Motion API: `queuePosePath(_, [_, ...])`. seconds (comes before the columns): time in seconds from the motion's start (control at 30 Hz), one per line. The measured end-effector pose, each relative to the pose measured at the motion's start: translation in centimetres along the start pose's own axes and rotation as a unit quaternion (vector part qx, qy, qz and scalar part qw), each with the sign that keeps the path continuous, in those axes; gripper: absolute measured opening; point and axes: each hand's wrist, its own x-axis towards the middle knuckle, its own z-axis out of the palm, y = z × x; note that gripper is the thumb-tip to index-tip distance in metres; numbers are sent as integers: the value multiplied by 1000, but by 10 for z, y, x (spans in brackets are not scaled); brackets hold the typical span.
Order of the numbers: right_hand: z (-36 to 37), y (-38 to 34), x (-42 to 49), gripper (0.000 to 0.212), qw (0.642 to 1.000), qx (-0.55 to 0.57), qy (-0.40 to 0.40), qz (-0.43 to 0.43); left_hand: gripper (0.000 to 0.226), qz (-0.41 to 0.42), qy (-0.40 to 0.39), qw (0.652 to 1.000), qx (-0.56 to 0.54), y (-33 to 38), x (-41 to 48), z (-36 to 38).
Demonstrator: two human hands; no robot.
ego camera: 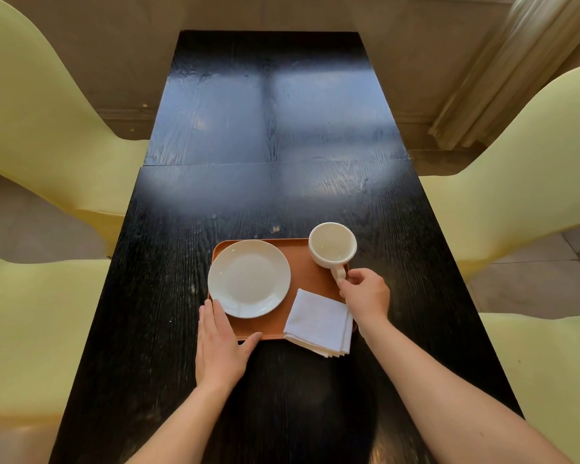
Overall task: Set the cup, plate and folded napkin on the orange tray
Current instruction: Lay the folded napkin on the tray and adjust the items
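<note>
Three items, and all of them look to be on the orange tray (302, 262) now, so this is basically the last step. White plate (249, 278) sits on its left half, folded napkin (318, 322) hangs off the near right corner. Right hand (365, 294) pinches the cup (332, 245) by its handle at the far right corner; can't tell if it's fully down. Left hand (219, 343) lies flat, fingers together, thumb out, steadying the tray's near left corner. Next I'd guess: let go, maybe nudge the napkin in. No writing anywhere I can read.

Left hand (219, 349) flat, palm down, fingers together and extended forward, thumb spread aside. Right hand (365, 296) curled, thumb and forefinger pinching. Both forearms bare, reaching forward.
</note>
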Motion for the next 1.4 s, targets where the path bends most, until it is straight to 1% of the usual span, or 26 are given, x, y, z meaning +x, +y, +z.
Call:
queuePosePath(0.03, [-2,1,-3,11,1000,0,10,-9,117,0,0,1000,-1,-1,0,0])
queuePosePath(0.07, [-4,1,-6,8,1000,2,19,-24,117,0,1,1000,-3,-1,0,-1])
queuePosePath(0.13, [-2,1,-13,9,997,-1,27,-68,118,0,2,1000,-4,-2,0,-2])
queuePosePath(0.17, [0,-1,-17,4,995,-10,21,-93,118,0,2,1000,-4,-2,0,-2])
queuePosePath(0.2, [4,-4,-21,3,993,-22,10,-115,118,-2,2,1000,-4,-1,0,-2])
queuePosePath(0.27, [18,-12,-25,14,990,-44,-35,-132,118,-5,3,1000,-7,0,-1,-3])
queuePosePath(0.33, [33,-24,-26,20,985,-67,-111,-111,118,-4,4,1000,-8,1,-2,-4])
queuePosePath(0.37, [41,-30,-26,20,981,-79,-143,-100,118,-3,4,1000,-10,1,-2,-5])
queuePosePath(0.43, [54,-39,-23,18,975,-109,-167,-97,117,-1,2,1000,-18,1,-2,-5])
queuePosePath(0.5, [65,-47,-18,24,972,-146,-151,-101,117,1,5,1000,-24,0,-2,-6])
queuePosePath(0.57, [72,-54,-12,25,969,-177,-143,-98,118,5,6,1000,-27,0,-2,-5])
queuePosePath(0.7, [82,-60,-6,24,962,-208,-165,-62,118,7,4,1000,-30,-3,-3,-3])
queuePosePath(0.87, [86,-59,0,12,960,-225,-160,-40,120,12,2,999,-40,-6,-2,-1])
queuePosePath(0.97, [87,-57,2,12,964,-221,-145,-29,119,12,-2,999,-45,-5,-1,-2])
queuePosePath(1.03, [88,-57,0,13,967,-214,-139,-24,114,14,-4,999,-52,-5,1,-4])
queuePosePath(1.2, [91,-57,-1,14,969,-199,-144,-11,93,6,2,995,-97,-4,11,-11])
queuePosePath(1.4, [91,-55,2,16,969,-194,-150,-10,88,6,-8,995,-96,-5,11,-13])
